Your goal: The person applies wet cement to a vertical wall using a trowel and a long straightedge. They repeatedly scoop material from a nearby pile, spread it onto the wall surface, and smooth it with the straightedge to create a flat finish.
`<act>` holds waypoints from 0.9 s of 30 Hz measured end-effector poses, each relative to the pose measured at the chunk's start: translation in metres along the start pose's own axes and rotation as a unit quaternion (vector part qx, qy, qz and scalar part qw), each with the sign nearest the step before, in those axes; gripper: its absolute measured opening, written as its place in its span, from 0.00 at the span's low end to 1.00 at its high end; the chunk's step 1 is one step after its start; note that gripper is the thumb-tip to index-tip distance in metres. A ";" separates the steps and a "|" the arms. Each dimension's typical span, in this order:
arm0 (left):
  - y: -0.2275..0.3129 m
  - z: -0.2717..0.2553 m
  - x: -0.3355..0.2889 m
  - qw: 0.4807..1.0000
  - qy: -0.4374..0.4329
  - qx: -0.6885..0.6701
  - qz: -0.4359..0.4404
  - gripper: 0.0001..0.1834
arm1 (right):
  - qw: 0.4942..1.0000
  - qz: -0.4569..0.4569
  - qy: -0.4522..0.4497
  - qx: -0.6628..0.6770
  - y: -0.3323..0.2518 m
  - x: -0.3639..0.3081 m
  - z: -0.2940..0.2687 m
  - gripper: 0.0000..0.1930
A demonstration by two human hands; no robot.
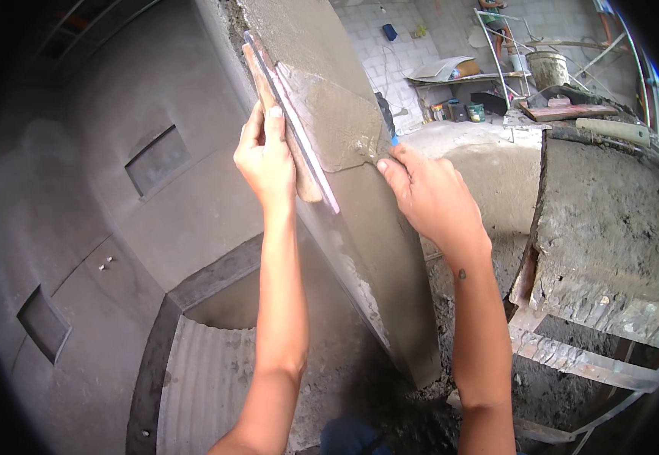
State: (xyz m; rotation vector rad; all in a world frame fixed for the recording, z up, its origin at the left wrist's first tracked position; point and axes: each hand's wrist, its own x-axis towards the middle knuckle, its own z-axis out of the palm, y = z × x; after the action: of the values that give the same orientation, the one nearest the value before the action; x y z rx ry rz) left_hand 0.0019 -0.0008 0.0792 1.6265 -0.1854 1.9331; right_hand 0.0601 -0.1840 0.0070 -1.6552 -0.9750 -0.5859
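A narrow wall end, coated in grey mortar, rises in front of me. My left hand is closed on a long float, seen edge-on, with a wooden back and a thin pinkish edge. The float lies slanted along the wall end's left corner. Beside it, a rougher patch of fresh mortar covers the upper face. My right hand is closed at the wall end's right edge, around a tool with a blue handle. Most of that tool is hidden by the fingers and wall.
At right stands a mortar-crusted platform with a flat board on top and a metal frame below. Behind are a bucket, scaffolding and a person. A corrugated sheet lies lower left, near walls with recesses.
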 end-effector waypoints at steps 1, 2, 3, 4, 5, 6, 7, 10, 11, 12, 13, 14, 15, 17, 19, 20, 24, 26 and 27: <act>0.003 0.001 0.003 1.000 -0.004 -0.008 0.002 0.22 | 1.000 -0.004 -0.003 0.002 -0.001 0.004 -0.002 0.15; 0.005 0.002 0.007 1.000 -0.002 -0.011 0.005 0.22 | 1.000 -0.008 -0.006 0.003 -0.003 0.008 -0.004 0.16; 0.005 0.003 0.009 1.000 -0.001 -0.012 0.006 0.22 | 1.000 -0.009 -0.005 0.002 -0.004 0.011 -0.004 0.16; 0.005 0.003 0.012 1.000 0.000 -0.013 0.008 0.22 | 1.000 -0.010 -0.004 0.001 -0.006 0.014 -0.005 0.16; 0.003 0.003 0.014 1.000 -0.002 -0.011 0.013 0.22 | 1.000 -0.011 -0.004 0.000 -0.008 0.017 -0.004 0.17; 0.002 0.003 0.017 1.000 -0.003 -0.010 0.018 0.22 | 1.000 -0.013 -0.003 0.004 -0.010 0.020 -0.005 0.17; 0.001 0.003 0.020 1.000 -0.004 -0.010 0.024 0.22 | 1.000 -0.014 -0.003 0.008 -0.011 0.022 -0.005 0.17; 0.001 0.007 0.029 0.999 0.008 0.002 0.043 0.22 | 1.000 -0.026 0.000 0.010 -0.015 0.033 -0.007 0.17; 0.003 0.008 0.033 0.999 0.003 -0.014 0.033 0.22 | 0.999 -0.031 0.002 0.008 -0.016 0.035 -0.008 0.18; 0.008 0.009 0.035 0.999 -0.004 -0.027 0.023 0.22 | 0.999 -0.036 0.011 0.013 -0.015 0.035 -0.008 0.18; 0.011 0.011 0.035 0.999 -0.011 -0.041 0.013 0.22 | 0.999 -0.040 0.020 0.018 -0.013 0.034 -0.007 0.18; 0.010 0.012 0.033 0.999 -0.008 -0.039 0.012 0.22 | 0.998 -0.045 0.029 0.021 -0.011 0.033 -0.007 0.18; 0.008 0.010 0.031 0.999 -0.004 -0.032 0.014 0.22 | 0.999 -0.030 0.012 0.019 -0.010 0.029 -0.005 0.17; 0.013 0.005 0.019 1.000 0.007 0.029 0.011 0.22 | 1.000 -0.001 -0.021 0.011 -0.002 0.008 -0.002 0.17; 0.004 -0.011 -0.005 0.996 -0.006 0.093 0.007 0.22 | 0.999 0.024 -0.033 0.014 0.010 -0.022 0.007 0.15; -0.001 -0.015 -0.025 0.993 -0.022 0.113 -0.012 0.22 | 0.999 0.023 -0.026 0.025 0.021 -0.038 0.011 0.13; -0.019 -0.042 -0.109 0.982 -0.041 0.141 -0.116 0.21 | 0.997 0.069 -0.027 0.035 0.052 -0.097 0.031 0.12; -0.031 -0.051 -0.156 0.972 -0.063 0.176 -0.142 0.20 | 0.993 0.109 -0.019 0.035 0.066 -0.125 0.032 0.13; -0.042 -0.061 -0.182 0.968 -0.064 0.206 -0.126 0.19 | 0.991 0.125 -0.017 0.042 0.072 -0.137 0.036 0.13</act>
State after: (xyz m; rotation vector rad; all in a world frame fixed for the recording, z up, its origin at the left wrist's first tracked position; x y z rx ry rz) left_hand -0.0154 -0.0019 -0.1166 1.9328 0.3834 1.7476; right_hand 0.0416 -0.1980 -0.1503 -1.6844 -0.7893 -0.3456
